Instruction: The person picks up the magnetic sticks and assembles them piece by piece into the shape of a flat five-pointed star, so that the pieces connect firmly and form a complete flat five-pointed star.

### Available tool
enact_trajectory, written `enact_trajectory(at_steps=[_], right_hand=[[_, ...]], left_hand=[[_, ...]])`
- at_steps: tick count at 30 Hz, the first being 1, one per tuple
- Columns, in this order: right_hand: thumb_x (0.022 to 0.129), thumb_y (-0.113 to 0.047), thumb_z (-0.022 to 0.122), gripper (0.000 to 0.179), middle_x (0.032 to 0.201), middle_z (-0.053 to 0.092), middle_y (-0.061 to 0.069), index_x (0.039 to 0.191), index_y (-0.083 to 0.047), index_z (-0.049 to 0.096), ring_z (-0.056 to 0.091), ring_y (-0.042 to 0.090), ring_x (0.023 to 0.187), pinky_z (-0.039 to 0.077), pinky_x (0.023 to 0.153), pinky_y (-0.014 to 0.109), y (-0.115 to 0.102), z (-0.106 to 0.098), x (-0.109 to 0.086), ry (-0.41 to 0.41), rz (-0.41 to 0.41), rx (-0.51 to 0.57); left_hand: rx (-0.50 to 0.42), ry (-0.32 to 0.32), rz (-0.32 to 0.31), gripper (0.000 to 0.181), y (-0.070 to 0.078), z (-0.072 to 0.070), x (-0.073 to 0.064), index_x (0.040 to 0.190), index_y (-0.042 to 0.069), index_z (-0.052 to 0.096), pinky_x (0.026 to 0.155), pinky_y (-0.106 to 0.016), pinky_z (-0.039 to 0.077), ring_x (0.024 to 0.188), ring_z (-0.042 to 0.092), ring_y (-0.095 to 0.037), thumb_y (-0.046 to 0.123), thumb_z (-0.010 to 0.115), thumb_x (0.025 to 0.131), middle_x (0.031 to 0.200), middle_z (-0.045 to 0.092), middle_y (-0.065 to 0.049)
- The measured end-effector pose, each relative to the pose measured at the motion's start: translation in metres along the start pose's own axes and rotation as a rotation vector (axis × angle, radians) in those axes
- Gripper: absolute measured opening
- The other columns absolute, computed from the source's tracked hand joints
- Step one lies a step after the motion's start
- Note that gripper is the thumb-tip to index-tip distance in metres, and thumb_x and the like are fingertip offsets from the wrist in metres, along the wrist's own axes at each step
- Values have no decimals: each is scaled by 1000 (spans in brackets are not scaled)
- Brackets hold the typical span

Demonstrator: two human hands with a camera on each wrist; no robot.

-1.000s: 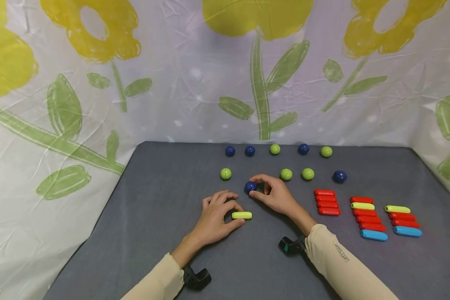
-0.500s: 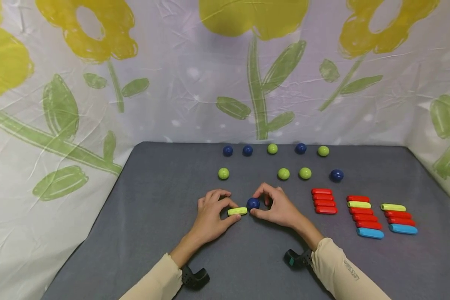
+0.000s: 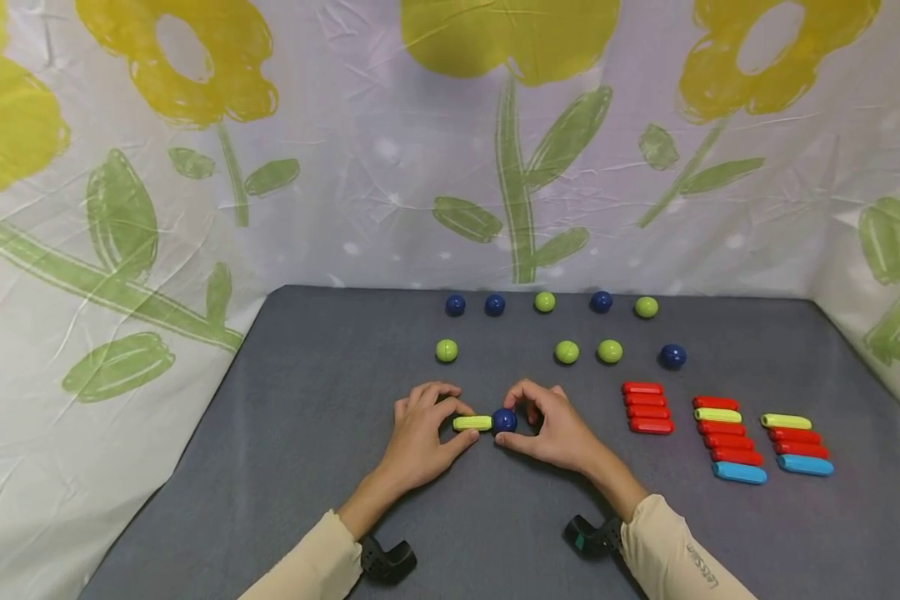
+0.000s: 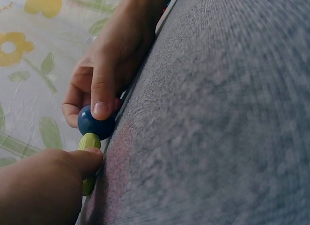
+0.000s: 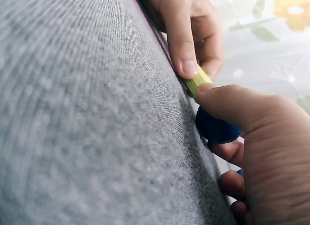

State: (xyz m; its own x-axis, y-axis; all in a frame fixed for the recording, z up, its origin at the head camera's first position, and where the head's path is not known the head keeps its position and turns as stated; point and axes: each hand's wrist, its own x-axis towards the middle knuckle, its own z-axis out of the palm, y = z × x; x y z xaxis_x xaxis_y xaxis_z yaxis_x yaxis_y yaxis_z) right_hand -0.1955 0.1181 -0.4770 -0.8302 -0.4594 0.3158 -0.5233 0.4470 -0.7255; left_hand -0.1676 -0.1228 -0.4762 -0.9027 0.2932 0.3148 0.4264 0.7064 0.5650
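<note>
My left hand (image 3: 423, 433) pinches a short yellow-green ribbed rod (image 3: 472, 423) between thumb and fingers, low over the grey cloth. My right hand (image 3: 558, 433) holds a dark blue ball (image 3: 504, 420) by its sides, thumb toward the near side. Ball and rod meet end to end: the ball sits right at the rod's right end. In the left wrist view the blue ball (image 4: 95, 122) caps the end of the rod (image 4: 89, 142). From the right wrist, the thumb partly covers the joint between the rod (image 5: 197, 83) and the ball (image 5: 217, 127).
Blue balls (image 3: 672, 357) and green balls (image 3: 567, 352) lie in two loose rows at the back. To the right, red rods (image 3: 648, 412), yellow rods (image 3: 786, 421) and blue rods (image 3: 740, 472) lie in three stacks. A flower-printed curtain (image 3: 360, 167) hangs behind the table.
The right hand has brought the blue ball nearer and down to the rod's right end, where it now meets the rod. The left hand has shifted only slightly, still holding the rod.
</note>
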Motion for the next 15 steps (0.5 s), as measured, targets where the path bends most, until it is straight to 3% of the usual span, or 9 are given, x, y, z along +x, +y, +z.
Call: enact_trajectory(at_steps=[15], right_hand=[[74, -29, 93, 39, 89, 65, -14, 102, -25, 66, 46, 8, 68, 28, 76, 30, 0, 1, -1, 7, -59, 0]], left_hand=[[13, 4, 18, 22, -1, 1, 0, 112, 27, 74, 99, -56, 28, 132, 47, -32, 28, 77, 91, 133, 63, -7]])
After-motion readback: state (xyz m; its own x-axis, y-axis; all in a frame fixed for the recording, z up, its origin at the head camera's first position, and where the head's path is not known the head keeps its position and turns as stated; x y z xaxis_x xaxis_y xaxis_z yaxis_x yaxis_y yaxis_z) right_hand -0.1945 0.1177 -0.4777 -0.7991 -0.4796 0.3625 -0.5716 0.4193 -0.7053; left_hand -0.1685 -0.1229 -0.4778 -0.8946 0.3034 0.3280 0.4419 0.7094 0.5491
